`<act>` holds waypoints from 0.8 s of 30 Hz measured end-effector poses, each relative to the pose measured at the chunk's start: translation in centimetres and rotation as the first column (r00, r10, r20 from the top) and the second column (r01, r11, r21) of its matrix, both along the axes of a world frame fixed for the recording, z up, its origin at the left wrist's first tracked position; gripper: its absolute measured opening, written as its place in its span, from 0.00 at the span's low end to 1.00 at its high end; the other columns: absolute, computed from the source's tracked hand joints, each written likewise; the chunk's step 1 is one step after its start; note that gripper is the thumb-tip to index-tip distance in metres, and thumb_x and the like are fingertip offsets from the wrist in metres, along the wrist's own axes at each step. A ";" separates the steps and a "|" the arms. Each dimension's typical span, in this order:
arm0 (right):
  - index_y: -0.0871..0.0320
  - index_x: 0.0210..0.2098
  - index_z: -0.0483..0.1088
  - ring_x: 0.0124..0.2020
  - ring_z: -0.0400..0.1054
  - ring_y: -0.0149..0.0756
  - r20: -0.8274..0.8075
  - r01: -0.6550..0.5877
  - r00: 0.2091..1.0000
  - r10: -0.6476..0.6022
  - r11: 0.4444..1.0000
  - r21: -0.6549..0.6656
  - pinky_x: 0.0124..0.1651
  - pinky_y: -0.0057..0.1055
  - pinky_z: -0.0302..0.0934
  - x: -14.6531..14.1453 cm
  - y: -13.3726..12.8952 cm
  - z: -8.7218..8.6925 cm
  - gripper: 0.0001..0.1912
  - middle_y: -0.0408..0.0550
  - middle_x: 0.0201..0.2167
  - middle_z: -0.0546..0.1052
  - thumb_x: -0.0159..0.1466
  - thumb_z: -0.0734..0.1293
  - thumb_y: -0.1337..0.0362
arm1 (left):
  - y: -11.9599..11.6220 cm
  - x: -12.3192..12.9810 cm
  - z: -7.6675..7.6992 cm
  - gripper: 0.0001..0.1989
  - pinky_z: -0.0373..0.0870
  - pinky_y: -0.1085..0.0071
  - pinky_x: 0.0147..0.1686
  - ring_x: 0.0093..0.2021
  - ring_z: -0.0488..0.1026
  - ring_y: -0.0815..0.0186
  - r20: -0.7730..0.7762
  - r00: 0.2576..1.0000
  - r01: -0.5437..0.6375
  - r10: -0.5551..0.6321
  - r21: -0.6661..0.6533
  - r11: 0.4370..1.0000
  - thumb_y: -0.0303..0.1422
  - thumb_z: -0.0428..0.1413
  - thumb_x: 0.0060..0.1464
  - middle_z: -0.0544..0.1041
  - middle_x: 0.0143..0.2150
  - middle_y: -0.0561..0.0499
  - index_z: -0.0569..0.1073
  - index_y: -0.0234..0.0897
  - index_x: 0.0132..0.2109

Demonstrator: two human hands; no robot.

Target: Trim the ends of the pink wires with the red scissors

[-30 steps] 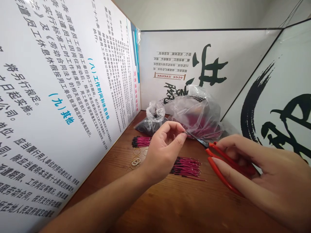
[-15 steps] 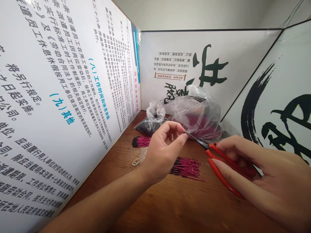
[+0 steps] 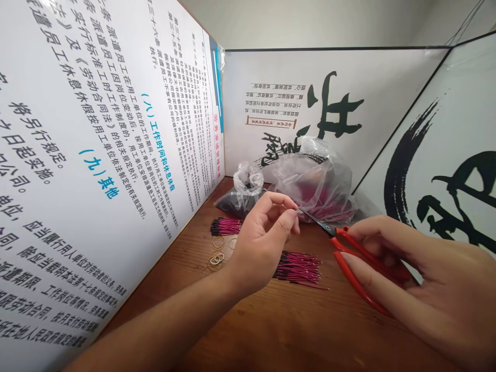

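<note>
My left hand (image 3: 263, 243) is raised over the wooden table, its thumb and fingers pinched together; whatever lies between them is too small to make out. Red-handled scissors (image 3: 341, 240) are held in my right hand (image 3: 418, 274), thumb in one loop. The blade tips point left and reach my left fingertips. Below and behind my left hand lies a pile of pink wires (image 3: 300, 267) with black ends. A smaller bundle of pink and black wires (image 3: 226, 226) sits to the left of that hand.
Several rubber bands (image 3: 216, 259) lie left of my wrist. Behind stand a small plastic bag (image 3: 248, 181) with dark contents and a larger clear bag (image 3: 321, 181) of pink wires. Printed boards (image 3: 271, 67) enclose the left, back and right.
My left fingers have shifted slightly, with the thumb drawn back a little from the blades. The scissors and my right hand have moved slightly right, and the blades look more closed.
</note>
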State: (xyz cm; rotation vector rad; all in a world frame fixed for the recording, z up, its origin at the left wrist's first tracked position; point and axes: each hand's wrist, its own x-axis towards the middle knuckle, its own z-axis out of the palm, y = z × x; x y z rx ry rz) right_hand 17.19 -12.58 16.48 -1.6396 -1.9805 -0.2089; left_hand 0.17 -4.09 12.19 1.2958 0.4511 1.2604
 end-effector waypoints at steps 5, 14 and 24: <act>0.51 0.34 0.66 0.16 0.60 0.28 0.001 0.007 1.000 -0.007 1.000 -0.029 0.20 0.29 0.52 0.2 0.0 -0.2 0.11 0.35 0.17 0.69 0.66 0.61 0.52 | -0.2 0.0 0.2 0.02 0.62 0.74 0.34 0.31 0.64 0.72 -0.012 1.000 -0.020 0.020 0.000 1.000 0.29 0.53 0.62 0.67 0.29 0.56 0.66 0.38 0.38; 0.51 0.34 0.65 0.15 0.59 0.28 0.012 0.008 1.000 -0.007 1.000 -0.030 0.20 0.29 0.53 0.1 0.0 -0.1 0.11 0.34 0.17 0.69 0.67 0.61 0.51 | -0.2 0.0 0.2 0.03 0.61 0.74 0.34 0.31 0.63 0.72 -0.022 0.999 -0.035 0.036 0.026 0.999 0.30 0.52 0.62 0.66 0.29 0.56 0.66 0.38 0.38; 0.51 0.35 0.66 0.15 0.60 0.28 -0.023 -0.050 0.999 0.048 0.996 -0.071 0.20 0.29 0.54 0.5 0.1 -0.3 0.15 0.37 0.18 0.70 0.68 0.60 0.48 | -0.2 0.0 0.1 0.03 0.61 0.75 0.32 0.30 0.63 0.73 -0.024 0.999 -0.047 0.049 0.069 0.996 0.28 0.52 0.63 0.69 0.29 0.56 0.67 0.37 0.38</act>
